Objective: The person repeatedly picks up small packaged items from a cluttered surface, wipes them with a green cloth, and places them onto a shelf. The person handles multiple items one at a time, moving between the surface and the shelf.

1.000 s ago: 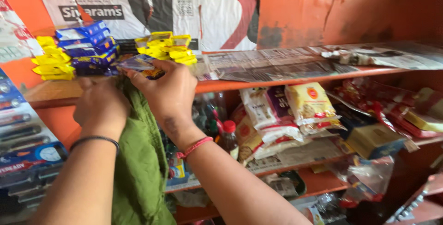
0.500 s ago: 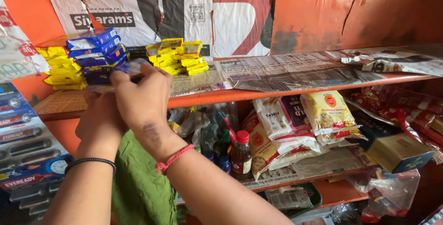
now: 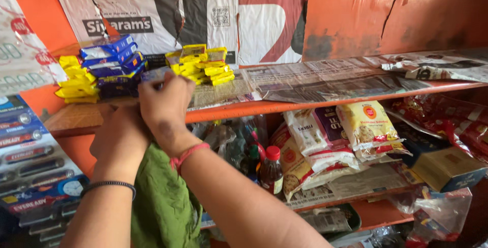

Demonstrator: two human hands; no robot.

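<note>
Shelf and wall orange; packets yellow, packs blue. Cloth green, bottle cap red. Right wrist thread red, left wrist band black; shelf liner grey newsprint.

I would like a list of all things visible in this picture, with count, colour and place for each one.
blue packets: one stack, blue, top shelf left
yellow packets: two piles, yellow, either side of the blue stack
newspaper: several sheets, grey, lining the top shelf
bottle: one, dark with red cap, lower shelf
snack bags: several, white, yellow and purple, lower shelf
green cloth: one, below the hands
posters: several, back wall
left hand: black wristband, at shelf edge
right hand: red thread, touching blue packets
</note>
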